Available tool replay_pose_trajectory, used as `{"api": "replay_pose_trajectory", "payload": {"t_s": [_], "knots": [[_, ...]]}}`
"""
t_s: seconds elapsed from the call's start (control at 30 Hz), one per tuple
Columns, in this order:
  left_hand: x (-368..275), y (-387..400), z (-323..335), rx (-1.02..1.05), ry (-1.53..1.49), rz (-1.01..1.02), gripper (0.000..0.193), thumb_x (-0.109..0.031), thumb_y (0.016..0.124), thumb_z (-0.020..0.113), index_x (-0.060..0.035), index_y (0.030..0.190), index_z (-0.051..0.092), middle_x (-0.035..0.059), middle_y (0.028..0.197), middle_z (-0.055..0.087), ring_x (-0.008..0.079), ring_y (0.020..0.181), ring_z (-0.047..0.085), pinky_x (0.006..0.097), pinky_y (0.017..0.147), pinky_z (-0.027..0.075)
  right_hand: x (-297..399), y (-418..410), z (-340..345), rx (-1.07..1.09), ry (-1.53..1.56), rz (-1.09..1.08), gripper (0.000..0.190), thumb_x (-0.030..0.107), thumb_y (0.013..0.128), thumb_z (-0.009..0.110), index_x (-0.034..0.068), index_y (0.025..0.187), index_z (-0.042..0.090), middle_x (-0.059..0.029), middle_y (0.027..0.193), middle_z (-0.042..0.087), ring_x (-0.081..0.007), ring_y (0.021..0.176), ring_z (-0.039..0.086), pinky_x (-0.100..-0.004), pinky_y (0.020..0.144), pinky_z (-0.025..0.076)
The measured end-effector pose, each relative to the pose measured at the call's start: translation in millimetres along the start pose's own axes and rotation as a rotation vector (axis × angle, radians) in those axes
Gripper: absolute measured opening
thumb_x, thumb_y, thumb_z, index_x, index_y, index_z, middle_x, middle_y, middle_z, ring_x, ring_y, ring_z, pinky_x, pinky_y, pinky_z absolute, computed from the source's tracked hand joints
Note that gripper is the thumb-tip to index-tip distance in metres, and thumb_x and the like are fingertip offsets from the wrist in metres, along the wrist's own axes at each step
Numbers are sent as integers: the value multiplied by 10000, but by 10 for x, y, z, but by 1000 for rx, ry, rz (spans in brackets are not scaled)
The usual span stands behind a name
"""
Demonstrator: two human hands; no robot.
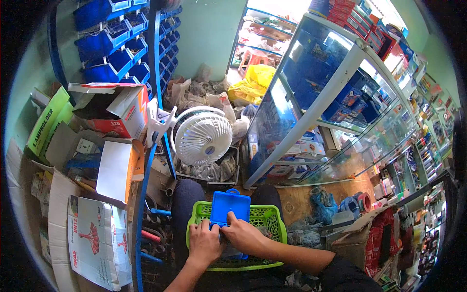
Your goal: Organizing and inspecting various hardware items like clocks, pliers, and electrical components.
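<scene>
A blue plastic case [231,205] sits over a lime-green plastic basket [282,233] on my lap, its lid raised and tilted away from me. My left hand [205,240] grips the case at its left side, fingertips by the hinge. My right hand [243,234] also holds the case, its thumb or a finger pressed up against the lower part of the lid. Both hands nearly meet and hide most of the case's inside. Between my wrists a blue corner of the case shows. Small clear bags lie in the basket, partly covered.
A white clip-on fan [203,138] is clamped to a blue metal rack post [146,204] ahead-left. Open cardboard boxes [93,237] stand left, below blue bins [105,69]. A glass display cabinet [310,109] stands ahead-right. Bags and wire coils [363,201] lie on the floor.
</scene>
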State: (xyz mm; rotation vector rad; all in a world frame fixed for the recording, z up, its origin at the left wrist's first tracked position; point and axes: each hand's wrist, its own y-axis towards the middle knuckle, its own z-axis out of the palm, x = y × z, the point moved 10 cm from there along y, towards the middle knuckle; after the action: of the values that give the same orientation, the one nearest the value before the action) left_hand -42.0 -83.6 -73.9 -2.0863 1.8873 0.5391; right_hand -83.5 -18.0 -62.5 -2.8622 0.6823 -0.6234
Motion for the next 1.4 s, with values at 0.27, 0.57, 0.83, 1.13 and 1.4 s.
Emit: {"api": "replay_pose_trajectory", "payload": {"t_s": [0.27,0.57,0.83,1.13,1.4], "knots": [[16,6,19,-9,45,-12,436,-295,674,825,-68,1020,686,170,1105,636,316,1063,615,462,935,393,-76,46,19,30,69,23,173,25,773,665,-35,936,660,-284,1111,539,-427,884,663,-496,818,572],[27,21,54,83,50,-23,380,-262,711,786,-68,1018,674,162,1040,625,318,1037,626,452,916,396,-56,74,22,-13,55,-15,211,48,772,700,-6,976,692,-263,1163,553,-420,954,667,-471,856,582],[19,0,-121,-45,-59,-8,378,-298,694,802,-84,992,711,160,1080,643,321,1034,625,458,938,419,36,-115,-212,-89,36,-138,369,151,853,701,50,1208,696,-233,1116,566,-366,1083,602,-448,901,559],[-21,29,-172,-64,-78,10,409,-343,701,834,-66,977,713,153,1072,632,297,1041,612,443,913,424,-51,-87,-209,200,9,-79,332,104,863,667,48,1186,616,-166,942,686,-357,857,697,-478,717,566],[-17,82,-89,-29,-63,25,379,-328,722,822,-62,967,709,152,1049,622,302,1016,615,452,896,415,-77,24,-165,175,119,-35,202,74,886,606,17,1069,546,-223,789,665,-414,724,700,-511,634,556]]}}
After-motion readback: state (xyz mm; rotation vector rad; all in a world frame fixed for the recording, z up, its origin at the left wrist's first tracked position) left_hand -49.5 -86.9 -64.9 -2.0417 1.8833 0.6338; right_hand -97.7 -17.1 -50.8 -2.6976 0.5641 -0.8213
